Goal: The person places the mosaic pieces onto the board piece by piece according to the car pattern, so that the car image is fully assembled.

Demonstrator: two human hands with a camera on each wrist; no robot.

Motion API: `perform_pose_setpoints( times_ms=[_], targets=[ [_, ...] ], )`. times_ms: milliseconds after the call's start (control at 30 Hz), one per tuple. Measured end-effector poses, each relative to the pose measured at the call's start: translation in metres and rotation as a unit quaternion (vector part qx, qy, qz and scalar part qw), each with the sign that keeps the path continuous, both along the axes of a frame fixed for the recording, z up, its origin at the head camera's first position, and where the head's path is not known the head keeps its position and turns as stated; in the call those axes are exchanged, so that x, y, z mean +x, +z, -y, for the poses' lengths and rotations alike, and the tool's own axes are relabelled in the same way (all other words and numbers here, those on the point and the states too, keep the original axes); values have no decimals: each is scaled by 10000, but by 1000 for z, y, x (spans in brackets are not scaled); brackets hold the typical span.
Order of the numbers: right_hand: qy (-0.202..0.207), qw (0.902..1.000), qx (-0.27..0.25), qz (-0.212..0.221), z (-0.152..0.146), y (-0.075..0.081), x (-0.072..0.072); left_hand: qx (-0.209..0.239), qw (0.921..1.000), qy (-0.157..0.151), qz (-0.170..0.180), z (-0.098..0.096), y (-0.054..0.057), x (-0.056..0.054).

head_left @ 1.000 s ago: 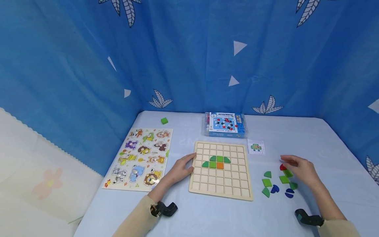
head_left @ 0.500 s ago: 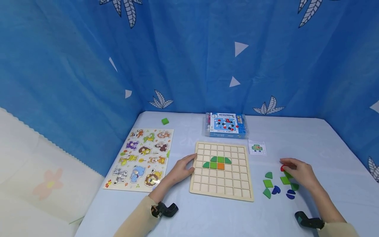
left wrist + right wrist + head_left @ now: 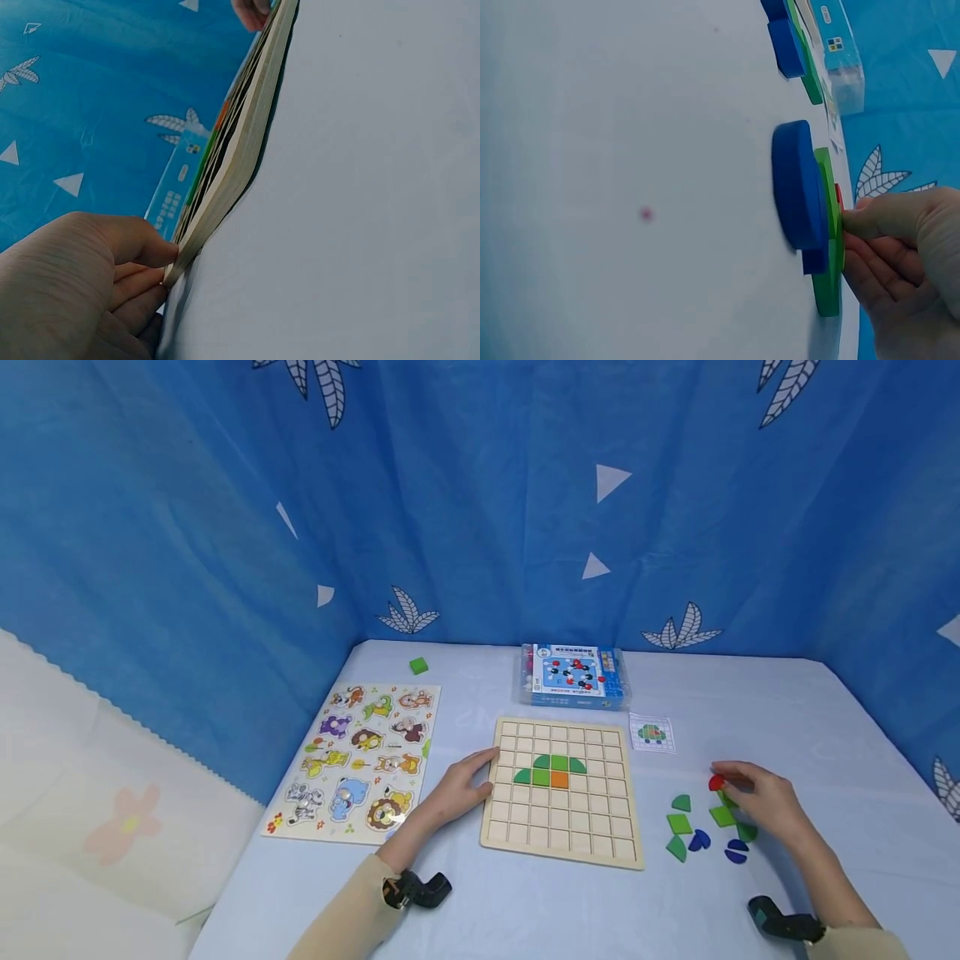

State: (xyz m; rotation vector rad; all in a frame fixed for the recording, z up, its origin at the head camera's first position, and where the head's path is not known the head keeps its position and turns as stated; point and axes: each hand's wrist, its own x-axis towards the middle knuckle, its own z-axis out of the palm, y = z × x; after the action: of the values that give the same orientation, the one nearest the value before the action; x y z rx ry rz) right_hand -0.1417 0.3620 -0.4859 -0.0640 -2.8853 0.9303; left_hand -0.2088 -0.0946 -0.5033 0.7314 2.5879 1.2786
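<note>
A pale wooden grid board (image 3: 560, 832) lies flat with green pieces and one orange square (image 3: 558, 779) set in its cells. My left hand (image 3: 455, 791) grips the board's left edge, thumb and fingertips against the rim, as the left wrist view also shows. Over the loose pieces at the right, my right hand (image 3: 767, 797) pinches a small red rounded piece (image 3: 717, 782) between thumb and fingers. Just under it lie a green square (image 3: 722, 816), a dark green piece (image 3: 747, 832) and dark blue half-rounds (image 3: 796, 187); part of the cluster is hidden by the hand.
A small pattern card (image 3: 652, 733) sits by the board's upper right corner, behind it a boxed molecule set (image 3: 575, 677). An animal puzzle board (image 3: 351, 764) lies at the left, a lone green square (image 3: 418, 666) beyond it. More green pieces (image 3: 678, 824) lie right of the board.
My right hand has come down and slightly nearer onto the red piece, its fingers closing together on it. The left hand and the board stay in place.
</note>
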Motion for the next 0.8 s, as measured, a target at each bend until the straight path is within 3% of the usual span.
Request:
perform_pose_setpoints(
  times_ms=[533, 800],
  targets=[
    [-402, 9984, 261, -309, 1, -3, -3, 13, 10000, -55, -33, 0, 1, -1],
    [-413, 9980, 262, -400, 3, -4, -3, -1, 10000, -25, -57, 0, -1, -1]
  ],
)
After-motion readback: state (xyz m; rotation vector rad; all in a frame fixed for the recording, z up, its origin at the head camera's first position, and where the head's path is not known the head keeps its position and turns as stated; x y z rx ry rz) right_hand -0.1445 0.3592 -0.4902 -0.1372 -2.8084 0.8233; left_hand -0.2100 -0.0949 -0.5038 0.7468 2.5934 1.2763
